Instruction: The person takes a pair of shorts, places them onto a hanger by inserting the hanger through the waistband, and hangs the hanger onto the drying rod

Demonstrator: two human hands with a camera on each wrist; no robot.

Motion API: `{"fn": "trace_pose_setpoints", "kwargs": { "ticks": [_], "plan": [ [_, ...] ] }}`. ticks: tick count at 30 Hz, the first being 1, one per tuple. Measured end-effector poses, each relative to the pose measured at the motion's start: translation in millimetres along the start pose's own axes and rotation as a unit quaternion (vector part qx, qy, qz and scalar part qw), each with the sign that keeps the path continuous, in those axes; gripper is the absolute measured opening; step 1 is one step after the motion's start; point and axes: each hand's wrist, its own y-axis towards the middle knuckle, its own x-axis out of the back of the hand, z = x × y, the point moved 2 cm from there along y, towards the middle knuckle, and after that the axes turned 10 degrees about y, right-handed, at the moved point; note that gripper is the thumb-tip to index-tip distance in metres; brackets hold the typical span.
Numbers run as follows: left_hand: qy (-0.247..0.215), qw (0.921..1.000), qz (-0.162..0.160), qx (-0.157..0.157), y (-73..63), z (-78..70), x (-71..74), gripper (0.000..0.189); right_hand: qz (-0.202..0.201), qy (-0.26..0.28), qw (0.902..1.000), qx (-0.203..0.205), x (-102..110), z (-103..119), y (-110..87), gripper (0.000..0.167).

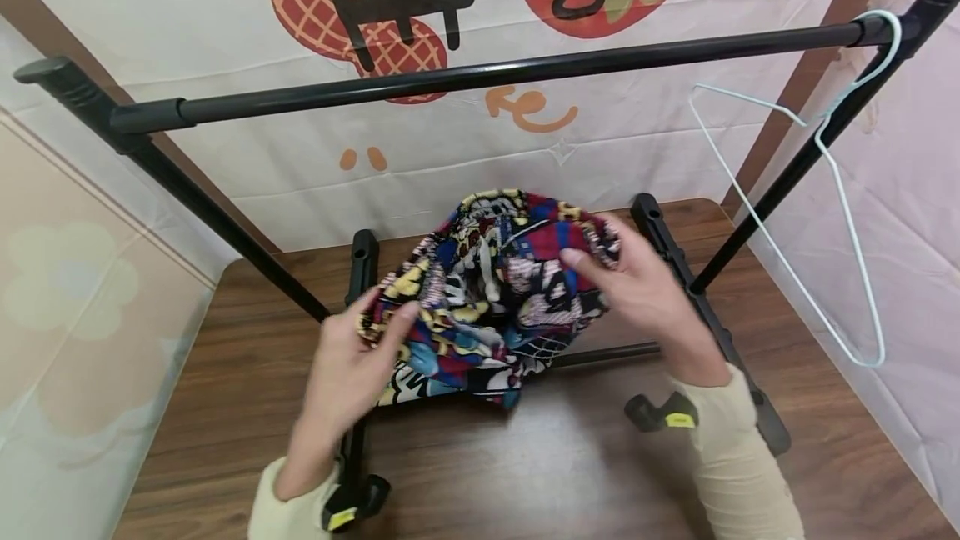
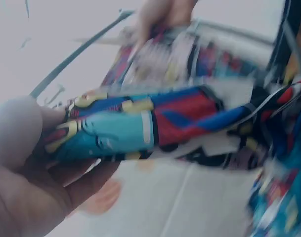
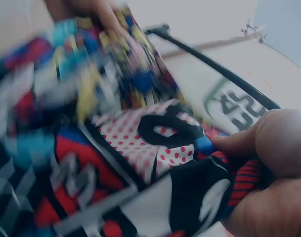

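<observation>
A multicoloured comic-print garment (image 1: 450,348), its rim spread wide so the inside shows, hangs between my two hands above the floor. It may be shorts, but its full shape is bunched and hidden. My left hand (image 1: 347,369) grips the left side of the rim, thumb on top. On the opposite side my right hand (image 1: 651,294) pinches the rim between thumb and fingers. In the left wrist view the left hand (image 2: 26,173) has its fingers curled under the cloth edge. The right wrist view has the right hand (image 3: 269,173) pinching the fabric.
A black rail (image 1: 495,73) of a clothes rack crosses behind the garment. One pale blue wire hanger (image 1: 847,190) hangs at the rail's right end. The rack's feet (image 1: 360,265) stand on the wooden floor (image 1: 525,473). Behind is a printed cloth wall (image 1: 285,182).
</observation>
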Motion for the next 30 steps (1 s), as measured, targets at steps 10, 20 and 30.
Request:
{"fn": "trace_pose_setpoints", "kwargs": {
  "ticks": [10,20,30],
  "plan": [
    [0.069,0.9958,-0.003,-0.059,11.9,15.4,56.5,0.025,-0.027,-0.139,0.9834,0.113,48,6,-16.5,0.012],
    [-0.009,0.9887,-0.03,-0.147,23.9,2.3,90.5,0.016,-0.079,-0.088,0.9416,0.315,68,27,-29.3,0.033],
    [-0.143,0.9847,0.1,0.011,31.3,0.8,63.9,0.029,-0.02,-0.131,0.9905,0.035,68,17,-19.6,0.031]
  ]
}}
